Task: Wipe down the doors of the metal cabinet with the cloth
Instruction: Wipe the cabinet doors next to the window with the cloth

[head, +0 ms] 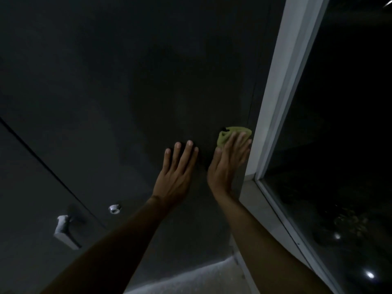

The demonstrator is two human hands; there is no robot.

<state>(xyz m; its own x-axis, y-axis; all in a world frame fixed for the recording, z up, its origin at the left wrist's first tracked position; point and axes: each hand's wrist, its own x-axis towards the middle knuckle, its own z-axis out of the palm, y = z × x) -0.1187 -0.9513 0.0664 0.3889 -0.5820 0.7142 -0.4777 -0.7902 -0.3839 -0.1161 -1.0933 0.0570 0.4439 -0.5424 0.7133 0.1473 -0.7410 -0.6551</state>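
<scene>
Right hand (228, 166): flat, grip released, pressing cloth (233, 130) on door (127, 81).
Left hand (178, 172): flat, released, bracing.
Risk: unpinched cloth may slip at the right edge.

right door (127, 81): fills centre and upper left, both hands on it
left door (25, 187): lower left, across the slanting seam from right door
handle (63, 230): on left door, low, just left of seam
lock (114, 209): on right door, just right of seam, near handle
left hand (178, 172): flat on right door, just left of right hand, not touching it
right hand (229, 164): at right door's right edge, fingers over cloth
cloth (229, 134): between right hand's fingers and right door, just beside frame
frame (282, 81): right of cabinet, top to bottom
glass (339, 145): right of frame
floor (191, 276): below right door, bottom centre
</scene>
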